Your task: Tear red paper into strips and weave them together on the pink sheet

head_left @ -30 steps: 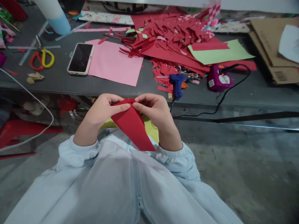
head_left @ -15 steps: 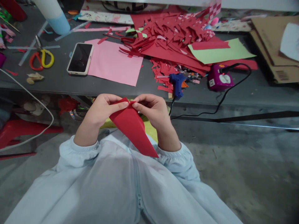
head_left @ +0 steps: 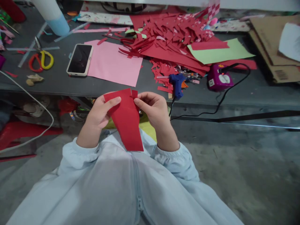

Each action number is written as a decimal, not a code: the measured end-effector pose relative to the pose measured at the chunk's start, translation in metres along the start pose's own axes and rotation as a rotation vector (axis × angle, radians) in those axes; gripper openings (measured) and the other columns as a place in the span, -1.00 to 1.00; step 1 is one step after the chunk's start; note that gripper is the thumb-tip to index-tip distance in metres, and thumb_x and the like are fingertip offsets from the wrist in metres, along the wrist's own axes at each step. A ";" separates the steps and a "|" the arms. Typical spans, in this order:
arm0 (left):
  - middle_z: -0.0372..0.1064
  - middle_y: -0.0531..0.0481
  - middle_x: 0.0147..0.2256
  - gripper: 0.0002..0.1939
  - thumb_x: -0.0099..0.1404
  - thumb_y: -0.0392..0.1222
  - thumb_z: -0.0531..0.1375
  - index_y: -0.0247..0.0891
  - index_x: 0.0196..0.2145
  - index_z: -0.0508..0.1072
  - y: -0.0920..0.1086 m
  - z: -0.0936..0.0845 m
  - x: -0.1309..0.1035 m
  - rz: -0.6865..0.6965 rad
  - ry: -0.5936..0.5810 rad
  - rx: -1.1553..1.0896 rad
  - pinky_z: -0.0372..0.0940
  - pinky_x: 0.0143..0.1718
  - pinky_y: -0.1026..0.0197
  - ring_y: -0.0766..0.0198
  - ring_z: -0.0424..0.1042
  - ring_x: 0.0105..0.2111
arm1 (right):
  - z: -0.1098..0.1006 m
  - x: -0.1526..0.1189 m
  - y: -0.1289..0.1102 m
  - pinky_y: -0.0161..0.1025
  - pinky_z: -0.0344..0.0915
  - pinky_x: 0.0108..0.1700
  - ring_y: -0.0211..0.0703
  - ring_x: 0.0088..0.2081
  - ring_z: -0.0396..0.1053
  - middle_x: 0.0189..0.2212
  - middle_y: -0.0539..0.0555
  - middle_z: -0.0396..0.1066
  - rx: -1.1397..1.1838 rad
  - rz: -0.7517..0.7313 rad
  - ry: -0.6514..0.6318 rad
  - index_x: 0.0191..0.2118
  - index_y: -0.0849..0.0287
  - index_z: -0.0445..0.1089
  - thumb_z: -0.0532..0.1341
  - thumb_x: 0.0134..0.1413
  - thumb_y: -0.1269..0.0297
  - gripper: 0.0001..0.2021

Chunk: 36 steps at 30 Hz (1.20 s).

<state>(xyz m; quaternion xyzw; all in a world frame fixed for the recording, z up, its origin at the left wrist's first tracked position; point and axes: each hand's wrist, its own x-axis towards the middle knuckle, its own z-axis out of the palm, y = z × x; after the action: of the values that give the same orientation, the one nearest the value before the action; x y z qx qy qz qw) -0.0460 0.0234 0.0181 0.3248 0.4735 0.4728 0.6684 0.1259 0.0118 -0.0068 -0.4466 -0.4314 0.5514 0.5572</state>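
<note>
In front of the pale jacket point(head_left: 105, 181), a red paper piece point(head_left: 126, 122) is being held by both hands. The left hand point(head_left: 97, 111) is clamping its ten-o'clock edge between thumb and fingers; the right hand point(head_left: 152, 106) is pinching its one-o'clock corner. Around it, scissors point(head_left: 42, 57) are lying toward ten o'clock, a pink sheet point(head_left: 114, 67) near twelve, a blue glue gun point(head_left: 177, 84) toward two.

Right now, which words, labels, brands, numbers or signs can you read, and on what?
None can be read for certain.
Purple box: its round label and square label carry marks too small to read.
Cardboard: a barcode, no digits legible.
Dark marks at the back: blurred; cannot tell if they are letters.
Phone: dark screen, no legible text.
Held red paper: no text seen.
</note>
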 end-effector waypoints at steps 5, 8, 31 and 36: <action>0.60 -0.07 -0.28 -0.54 -0.17 -0.13 0.54 -0.29 -0.28 0.57 -0.011 0.006 -0.002 0.008 -0.027 0.015 0.47 -0.22 0.17 0.16 0.57 -0.30 | 0.004 -0.001 0.001 -0.35 0.32 -0.44 -0.38 -0.53 0.28 -0.56 -0.08 0.42 -0.003 0.008 0.004 -0.42 0.15 0.50 0.47 -0.20 -0.01 -0.66; 0.59 -0.04 -0.31 -0.57 -0.17 -0.14 0.55 -0.28 -0.32 0.57 -0.013 0.009 -0.001 0.056 0.006 0.025 0.47 -0.25 0.18 0.20 0.55 -0.34 | 0.005 -0.002 0.003 -0.35 0.33 -0.42 -0.39 -0.53 0.28 -0.54 -0.08 0.43 0.002 -0.003 0.000 -0.41 0.15 0.51 0.47 -0.17 0.01 -0.68; 0.58 -0.01 -0.35 -0.61 -0.17 -0.13 0.55 -0.26 -0.38 0.56 -0.010 0.011 -0.003 0.127 0.059 0.024 0.47 -0.25 0.20 0.22 0.55 -0.35 | 0.004 -0.007 0.008 -0.34 0.37 -0.39 -0.34 -0.47 0.35 -0.50 -0.04 0.48 0.048 0.035 -0.037 -0.40 0.14 0.54 0.47 -0.14 0.06 -0.73; 0.59 -0.02 -0.33 -0.58 -0.21 -0.16 0.56 -0.25 -0.36 0.58 -0.010 0.009 -0.004 0.087 0.031 0.044 0.47 -0.22 0.17 0.18 0.56 -0.32 | 0.003 -0.007 0.009 -0.34 0.36 -0.40 -0.34 -0.47 0.35 -0.50 -0.04 0.48 0.028 0.024 -0.013 -0.39 0.14 0.55 0.45 -0.10 0.06 -0.74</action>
<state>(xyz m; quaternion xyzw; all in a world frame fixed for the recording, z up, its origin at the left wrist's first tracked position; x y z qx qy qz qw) -0.0348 0.0164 0.0136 0.3525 0.4795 0.4957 0.6326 0.1205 0.0047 -0.0145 -0.4404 -0.4217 0.5669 0.5539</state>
